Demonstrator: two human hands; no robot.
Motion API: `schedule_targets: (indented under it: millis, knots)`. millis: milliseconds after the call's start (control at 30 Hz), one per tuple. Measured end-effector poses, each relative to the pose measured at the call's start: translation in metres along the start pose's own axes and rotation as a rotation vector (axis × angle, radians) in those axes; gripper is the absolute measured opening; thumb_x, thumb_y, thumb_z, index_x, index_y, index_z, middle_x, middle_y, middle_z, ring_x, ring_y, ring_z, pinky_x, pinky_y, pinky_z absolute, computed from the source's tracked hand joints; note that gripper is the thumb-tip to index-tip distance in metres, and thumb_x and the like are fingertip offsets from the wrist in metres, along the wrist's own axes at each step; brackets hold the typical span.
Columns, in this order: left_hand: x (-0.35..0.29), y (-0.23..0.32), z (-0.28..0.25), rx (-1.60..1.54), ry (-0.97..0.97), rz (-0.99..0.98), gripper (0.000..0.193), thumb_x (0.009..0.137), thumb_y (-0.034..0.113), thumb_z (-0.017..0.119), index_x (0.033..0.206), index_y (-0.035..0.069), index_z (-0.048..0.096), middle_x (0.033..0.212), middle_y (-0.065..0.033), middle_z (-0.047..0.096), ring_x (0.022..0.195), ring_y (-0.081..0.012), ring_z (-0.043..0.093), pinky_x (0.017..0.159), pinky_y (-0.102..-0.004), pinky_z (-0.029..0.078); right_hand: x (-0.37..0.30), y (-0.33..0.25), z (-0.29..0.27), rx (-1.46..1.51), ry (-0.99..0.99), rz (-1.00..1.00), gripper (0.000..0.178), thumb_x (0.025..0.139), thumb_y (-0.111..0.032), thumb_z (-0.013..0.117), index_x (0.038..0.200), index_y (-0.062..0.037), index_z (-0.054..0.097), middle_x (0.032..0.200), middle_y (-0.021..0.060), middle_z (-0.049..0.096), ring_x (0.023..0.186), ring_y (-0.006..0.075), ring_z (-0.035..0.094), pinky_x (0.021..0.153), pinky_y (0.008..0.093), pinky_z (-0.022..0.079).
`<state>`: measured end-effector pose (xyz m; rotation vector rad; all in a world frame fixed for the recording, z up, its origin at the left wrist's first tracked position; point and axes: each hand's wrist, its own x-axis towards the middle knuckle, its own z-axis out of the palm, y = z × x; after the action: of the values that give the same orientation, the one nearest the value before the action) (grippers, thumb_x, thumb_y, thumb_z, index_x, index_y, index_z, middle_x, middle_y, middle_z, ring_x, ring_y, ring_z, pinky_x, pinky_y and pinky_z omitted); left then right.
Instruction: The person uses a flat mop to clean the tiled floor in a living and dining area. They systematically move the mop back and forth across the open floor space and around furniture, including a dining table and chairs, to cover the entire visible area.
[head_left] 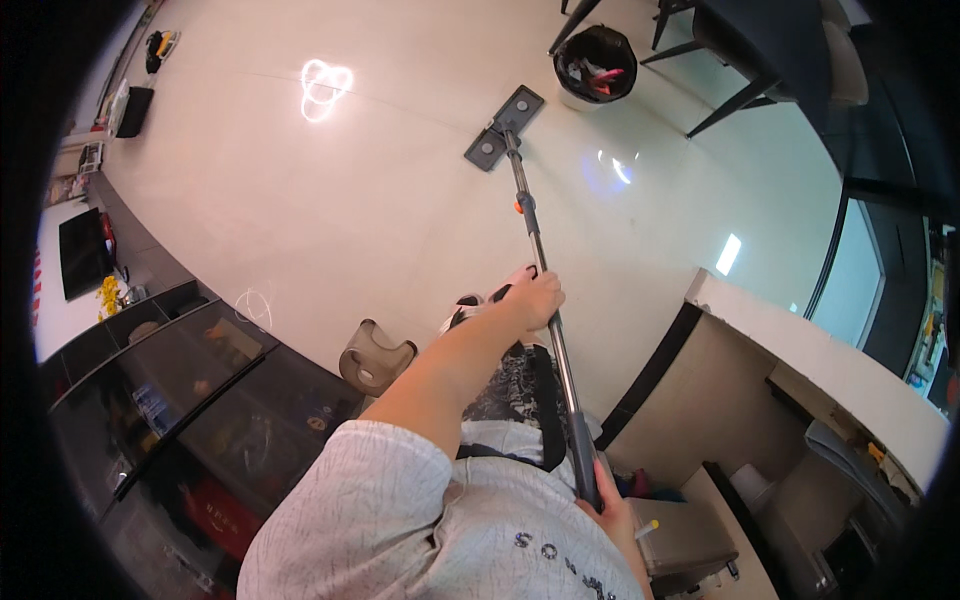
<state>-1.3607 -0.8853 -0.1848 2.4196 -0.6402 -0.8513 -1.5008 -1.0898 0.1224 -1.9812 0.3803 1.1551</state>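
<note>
A flat mop [564, 358] with a long metal pole slants away from my body across the floor. Its grey rectangular head [487, 148] lies on the pale glossy floor, near a bin. My left hand [536, 298] is closed around the middle of the pole, with that arm stretched forward. Lower down, close to my waist, my right hand [612, 515] grips the dark handle end; part of this hand is hidden behind the handle. An orange piece [519, 208] sits on the pole's joint above my left hand.
Beyond the mop head stands a bin [596, 64] lined with a black bag, beside dark chair legs [735, 105]. A translucent brown stool [376, 358] is at my left, near a dark glass-topped cabinet [225, 400]. A pale-topped low wall [800, 340] runs along the right.
</note>
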Motion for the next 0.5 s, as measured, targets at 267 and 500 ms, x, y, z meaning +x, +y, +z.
schedule_targets:
  millis: [267,500]
  knots:
    - [-0.099,0.127,0.073,-0.25,-0.284,0.235,0.02,0.071,0.02,0.064,0.09,0.013,0.063,0.098,-0.0051,0.056,0.104,-0.0242,0.046,0.08,-0.0381,0.045,-0.136,0.058,0.028,-0.092,0.177,0.152,0.049,0.083,-0.017,0.058,0.13,-0.0141,0.046,0.086,0.0159,0.059,0.072,0.0172,0.054,0.065,0.0321,0.042]
    - [-0.109,0.067,0.108,-0.109,-0.029,0.127,0.017,0.065,0.016,0.065,0.081,0.012,0.06,0.093,-0.0079,0.057,0.092,-0.0275,0.055,0.073,-0.04,0.047,-0.112,0.077,0.075,-0.1,0.139,0.167,0.059,0.073,-0.007,0.065,0.128,-0.0049,0.045,0.082,0.0149,0.065,0.072,0.0132,0.063,0.067,0.025,0.047]
